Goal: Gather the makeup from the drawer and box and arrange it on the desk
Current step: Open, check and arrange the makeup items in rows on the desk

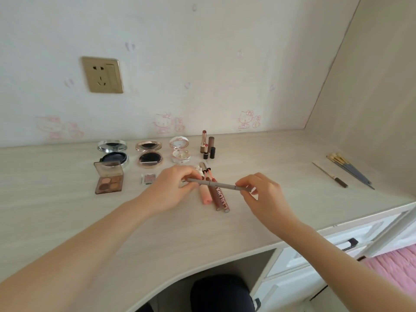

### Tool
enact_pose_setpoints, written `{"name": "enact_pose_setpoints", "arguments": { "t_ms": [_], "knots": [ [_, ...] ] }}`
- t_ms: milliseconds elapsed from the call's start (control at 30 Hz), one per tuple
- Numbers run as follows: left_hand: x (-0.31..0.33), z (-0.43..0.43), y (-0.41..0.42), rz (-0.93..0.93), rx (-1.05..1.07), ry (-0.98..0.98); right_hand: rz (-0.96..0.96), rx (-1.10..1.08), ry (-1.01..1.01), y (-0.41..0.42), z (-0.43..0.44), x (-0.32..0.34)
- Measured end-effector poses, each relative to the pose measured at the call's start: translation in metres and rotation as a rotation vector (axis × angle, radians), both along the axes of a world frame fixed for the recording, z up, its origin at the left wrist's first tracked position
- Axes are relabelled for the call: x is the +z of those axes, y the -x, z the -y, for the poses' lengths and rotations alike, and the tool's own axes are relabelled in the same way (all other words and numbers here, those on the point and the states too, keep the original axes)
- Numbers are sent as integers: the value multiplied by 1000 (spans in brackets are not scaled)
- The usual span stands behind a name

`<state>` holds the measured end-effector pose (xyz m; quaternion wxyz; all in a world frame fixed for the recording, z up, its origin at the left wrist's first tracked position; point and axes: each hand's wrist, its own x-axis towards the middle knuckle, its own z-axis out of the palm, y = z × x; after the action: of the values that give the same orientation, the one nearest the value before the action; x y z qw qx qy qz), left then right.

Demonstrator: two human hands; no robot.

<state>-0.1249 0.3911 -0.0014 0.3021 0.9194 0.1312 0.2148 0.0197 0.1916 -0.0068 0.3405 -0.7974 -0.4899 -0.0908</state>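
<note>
A thin grey makeup pencil (221, 185) is held level above the desk (67, 217). My left hand (172, 188) pinches its left end and my right hand (263, 194) pinches its right end. Under the pencil lie lip gloss tubes (213, 197) side by side. Behind them, along the wall, stand three open compacts: silver (113, 153), rose-gold (149, 155) and white (180, 153). Lipsticks (207, 145) stand upright to their right. An open brown eyeshadow palette (109, 179) and a small eyeshadow pan (149, 178) lie at the left.
Several makeup brushes (350, 172) and a slim pencil (331, 175) lie at the desk's far right. White drawers (351, 242) sit below the right edge of the desk. A wall socket (102, 75) is above left. My dark-clothed knee (221, 293) is under the desk.
</note>
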Motion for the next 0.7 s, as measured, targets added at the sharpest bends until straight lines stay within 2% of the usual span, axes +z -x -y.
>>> {"name": "enact_pose_setpoints", "arguments": {
  "t_ms": [133,267,567,700],
  "knots": [
    [-7,-4,41,-23,49,-242,-74,91,-33,29,-22,0],
    [-4,0,67,47,94,-446,-176,168,-87,57,-45,-6],
    [-11,15,83,77,176,-632,-310,200,-107,94,-71,-18],
    [-23,14,85,63,238,-733,-477,161,-108,102,-74,-22]
  ]
}}
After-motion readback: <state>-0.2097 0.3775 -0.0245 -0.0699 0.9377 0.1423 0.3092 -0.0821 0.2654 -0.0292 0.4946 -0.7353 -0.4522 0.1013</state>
